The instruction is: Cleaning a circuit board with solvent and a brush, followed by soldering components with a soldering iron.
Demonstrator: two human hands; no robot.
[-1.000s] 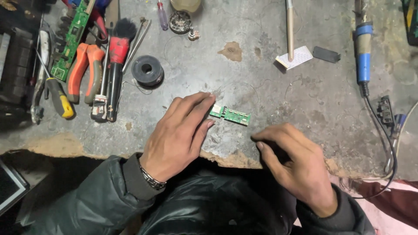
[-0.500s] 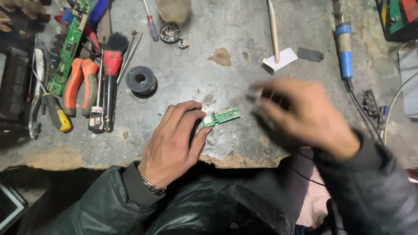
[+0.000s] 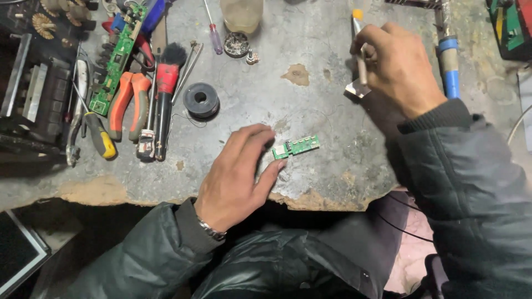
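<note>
A small green circuit board (image 3: 297, 146) lies on the worn grey bench top (image 3: 310, 99). My left hand (image 3: 238, 174) rests flat beside it, fingertips touching its left end. Far up on the right, my right hand (image 3: 394, 66) is closed around the pale wooden handle of a brush-like tool (image 3: 360, 50), whose white tip (image 3: 356, 88) touches the bench. A blue-handled soldering iron (image 3: 448, 55) lies just right of that hand.
On the left lie orange pliers (image 3: 126, 102), a red brush (image 3: 165, 94), a yellow-handled screwdriver (image 3: 100, 135), a long green circuit board (image 3: 115, 61) and a solder spool (image 3: 200, 98). A glass jar (image 3: 241, 14) stands at the back. The bench's chipped front edge (image 3: 310, 199) runs near my body.
My right hand has risen from the bench's near edge to the far right and closed on the wooden-handled tool. The left hand stayed by the small board.
</note>
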